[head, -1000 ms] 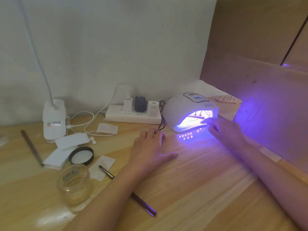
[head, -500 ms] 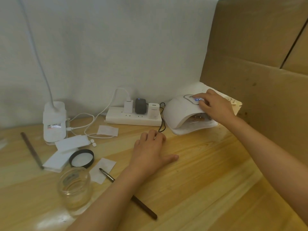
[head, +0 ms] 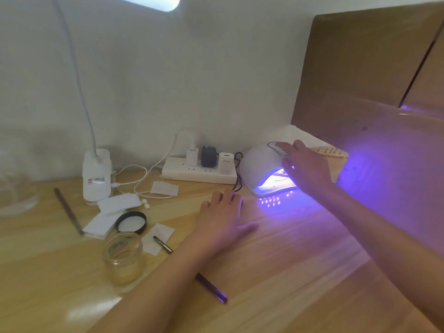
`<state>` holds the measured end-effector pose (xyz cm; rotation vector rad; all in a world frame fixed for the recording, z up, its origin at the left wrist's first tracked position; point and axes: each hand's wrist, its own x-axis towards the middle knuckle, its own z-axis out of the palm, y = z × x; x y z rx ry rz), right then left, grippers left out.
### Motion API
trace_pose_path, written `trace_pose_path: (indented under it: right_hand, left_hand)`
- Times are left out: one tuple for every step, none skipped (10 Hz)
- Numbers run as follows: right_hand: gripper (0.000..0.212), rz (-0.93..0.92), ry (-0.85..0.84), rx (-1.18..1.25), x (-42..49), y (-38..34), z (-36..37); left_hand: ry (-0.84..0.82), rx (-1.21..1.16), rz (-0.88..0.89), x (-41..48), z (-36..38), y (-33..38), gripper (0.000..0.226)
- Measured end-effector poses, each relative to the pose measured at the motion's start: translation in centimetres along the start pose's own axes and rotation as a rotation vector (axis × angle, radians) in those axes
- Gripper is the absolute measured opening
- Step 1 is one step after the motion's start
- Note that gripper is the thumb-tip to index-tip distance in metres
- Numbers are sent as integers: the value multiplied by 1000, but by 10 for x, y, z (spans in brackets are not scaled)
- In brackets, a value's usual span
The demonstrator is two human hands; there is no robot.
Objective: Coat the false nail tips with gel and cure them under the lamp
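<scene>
While the curing lamp throws violet light from its front opening, the right hand lies across the top of its dome. Its fingers are stretched out and loose, gripping nothing, and their tips rest on the panel at the lamp's crown. A strip of false nail tips lies just behind the lamp's right side, past the back of that hand and clear of its fingers. A pale shape sits inside the lit opening, too washed out to tell what it is.

In front of the lamp and a little left, the left hand rests palm down on the wooden table, fingers relaxed and holding nothing. A brush lies farther in front of the lamp, partly under the left forearm. Well left of the lamp stand a glass jar and a black lid; a power strip sits just beside the lamp's left.
</scene>
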<state>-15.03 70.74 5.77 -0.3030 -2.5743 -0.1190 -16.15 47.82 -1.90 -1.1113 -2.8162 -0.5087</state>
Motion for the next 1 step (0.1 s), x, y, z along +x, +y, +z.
trace_pose_path:
  right_hand:
    - [33, -218, -8, 256, -58, -41, -3]
  left_hand:
    - [-47, 97, 24, 0, -7, 9, 61]
